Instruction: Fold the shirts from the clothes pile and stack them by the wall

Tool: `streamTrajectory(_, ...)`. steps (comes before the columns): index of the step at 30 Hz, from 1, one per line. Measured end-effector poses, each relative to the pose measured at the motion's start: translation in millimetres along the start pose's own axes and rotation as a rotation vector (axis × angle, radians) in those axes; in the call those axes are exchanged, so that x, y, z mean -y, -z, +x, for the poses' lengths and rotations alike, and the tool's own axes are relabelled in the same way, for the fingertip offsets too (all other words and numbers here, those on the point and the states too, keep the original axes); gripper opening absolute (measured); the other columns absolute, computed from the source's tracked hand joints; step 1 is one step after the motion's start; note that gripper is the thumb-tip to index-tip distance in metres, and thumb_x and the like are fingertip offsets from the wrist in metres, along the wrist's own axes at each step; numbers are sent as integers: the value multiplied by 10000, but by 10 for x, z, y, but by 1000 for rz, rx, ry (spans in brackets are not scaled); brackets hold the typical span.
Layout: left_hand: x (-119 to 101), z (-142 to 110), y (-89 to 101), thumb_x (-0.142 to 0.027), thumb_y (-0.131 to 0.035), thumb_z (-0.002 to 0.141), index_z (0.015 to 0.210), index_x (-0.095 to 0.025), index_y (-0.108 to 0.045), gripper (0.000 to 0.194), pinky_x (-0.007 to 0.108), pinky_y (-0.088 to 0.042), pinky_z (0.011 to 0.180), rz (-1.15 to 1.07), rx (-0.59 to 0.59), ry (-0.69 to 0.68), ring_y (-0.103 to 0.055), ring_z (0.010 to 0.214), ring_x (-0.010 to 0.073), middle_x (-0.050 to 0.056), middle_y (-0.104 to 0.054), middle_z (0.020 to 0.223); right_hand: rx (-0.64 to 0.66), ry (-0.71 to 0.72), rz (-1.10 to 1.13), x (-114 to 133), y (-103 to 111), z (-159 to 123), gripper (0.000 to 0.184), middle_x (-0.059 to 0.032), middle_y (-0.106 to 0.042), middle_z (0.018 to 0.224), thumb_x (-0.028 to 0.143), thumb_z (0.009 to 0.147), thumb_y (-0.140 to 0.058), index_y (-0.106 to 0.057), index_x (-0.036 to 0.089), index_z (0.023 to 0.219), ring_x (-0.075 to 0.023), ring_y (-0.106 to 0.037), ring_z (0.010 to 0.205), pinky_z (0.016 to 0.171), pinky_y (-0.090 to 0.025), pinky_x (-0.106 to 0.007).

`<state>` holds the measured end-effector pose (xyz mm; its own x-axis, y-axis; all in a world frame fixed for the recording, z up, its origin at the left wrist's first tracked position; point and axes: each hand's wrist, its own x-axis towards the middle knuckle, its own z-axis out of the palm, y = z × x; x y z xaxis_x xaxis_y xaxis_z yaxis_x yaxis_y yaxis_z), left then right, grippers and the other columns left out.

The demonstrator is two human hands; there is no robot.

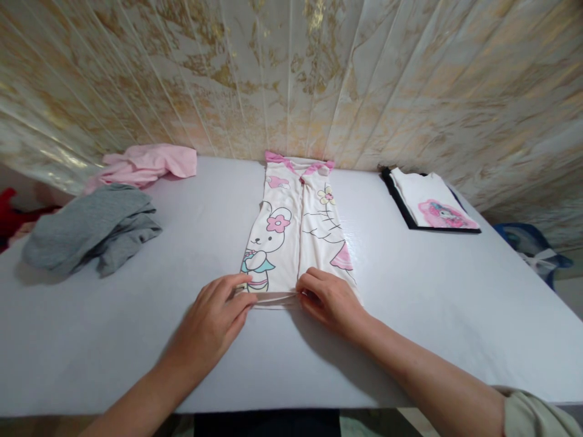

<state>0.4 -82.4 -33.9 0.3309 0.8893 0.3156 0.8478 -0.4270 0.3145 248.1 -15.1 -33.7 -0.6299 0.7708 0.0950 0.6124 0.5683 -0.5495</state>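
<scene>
Here we are at the near edge of the shirt (285, 261), just below centre frame, and both hands are on it. Our left hand (221, 311) has thumb and fingers pinched on the hem's left corner; our right hand (332, 300), fingers curled, grips the hem near the middle, right where a crease runs up the cloth. Between them the hem gapes a little, and we see into the layers.

Up the shirt we go: white, a rabbit print on the left, a yellow flower upper right, pink trim at the far end, all lying flat along the bench (410, 303). Over to the left of the frame, a grey garment (91, 224) sits crumpled, a pink one (152, 164) just behind it, something red (16, 209) at the very edge. Upper right, we have a folded white top (414, 188) resting on black cloth (401, 203). Gold-patterned pleated sheeting (291, 79) fills the top.
</scene>
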Motion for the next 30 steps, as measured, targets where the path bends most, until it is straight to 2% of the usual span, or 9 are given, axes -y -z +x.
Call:
streamTrajectory(3, 21, -18, -47, -158, -502, 915, 1022, -234, -629, 183, 443, -480, 916, 108, -28, 8, -568, 1119, 261, 85, -600, 1204, -1, 4, 21, -5, -3, 3, 120, 5, -567, 809, 85, 829, -549, -561, 204, 821, -108, -484, 658, 567, -266, -228)
streamTrajectory(8, 29, -42, -54, -150, -493, 924, 1004, -207, -614, 155, 429, -493, 853, 180, -41, 41, -579, 1048, 261, 94, -613, 1142, 17, 7, -18, 10, -6, -12, 116, -5, -577, 806, 92, 842, -545, -576, 202, 820, -120, -504, 679, 579, -295, -235)
streamTrajectory(12, 8, -72, -66, -154, -494, 927, 979, -197, -608, 132, 415, -504, 828, 173, -63, 65, -578, 956, 237, 79, -613, 1055, 65, 25, -83, 109, 149, 11, 92, -44, -619, 917, 170, 880, -563, -617, 196, 950, -150, -556, 740, 602, -357, -258)
streamTrajectory(14, 2, -92, -80, -152, -502, 923, 978, -198, -607, 127, 410, -508, 829, 168, -66, 70, -571, 943, 231, 75, -605, 1039, 55, 70, -108, 188, 261, 116, 170, -74, -634, 1001, 201, 918, -538, -618, 190, 1067, -179, -587, 828, 653, -411, -285)
streamTrajectory(17, -2, -122, -104, -135, -500, 920, 976, -202, -602, 135, 400, -512, 831, 159, -68, 76, -563, 943, 225, 69, -597, 1034, 23, 181, -136, 279, 315, 448, 271, -102, -637, 1141, 204, 973, -464, -584, 188, 1215, -213, -589, 1022, 816, -462, -342)
streamTrajectory(20, -14, -139, -126, -135, -497, 926, 972, -210, -591, 129, 386, -514, 835, 146, -74, 84, -560, 941, 213, 58, -592, 1021, 21, 248, -189, 250, 133, 894, 357, -119, -550, 1360, 239, 993, -451, -509, 161, 1337, -232, -517, 1212, 996, -415, -383)
streamTrajectory(23, -32, -150, -139, -136, -495, 931, 972, -209, -584, 122, 377, -514, 836, 138, -82, 98, -558, 938, 210, 55, -593, 1010, 9, 187, -273, 113, -174, 1231, 504, -161, -426, 1486, 361, 974, -506, -443, 98, 1400, -283, -371, 1367, 1121, -296, -447)
streamTrajectory(26, -46, -171, -138, -126, -483, 935, 977, -193, -581, 126, 380, -508, 849, 122, -89, 90, -554, 954, 212, 63, -597, 1027, -14, 166, -324, -22, -396, 1340, 611, -155, -354, 1537, 450, 966, -493, -380, 95, 1450, -289, -293, 1417, 1165, -215, -472)
streamTrajectory(30, -38, -203, -119, -127, -473, 941, 958, -189, -582, 127, 384, -497, 858, 92, -76, 67, -555, 959, 211, 60, -597, 1034, -40, 172, -358, -83, -461, 1312, 620, -132, -339, 1551, 486, 974, -446, -360, 132, 1475, -261, -276, 1429, 1178, -193, -454)
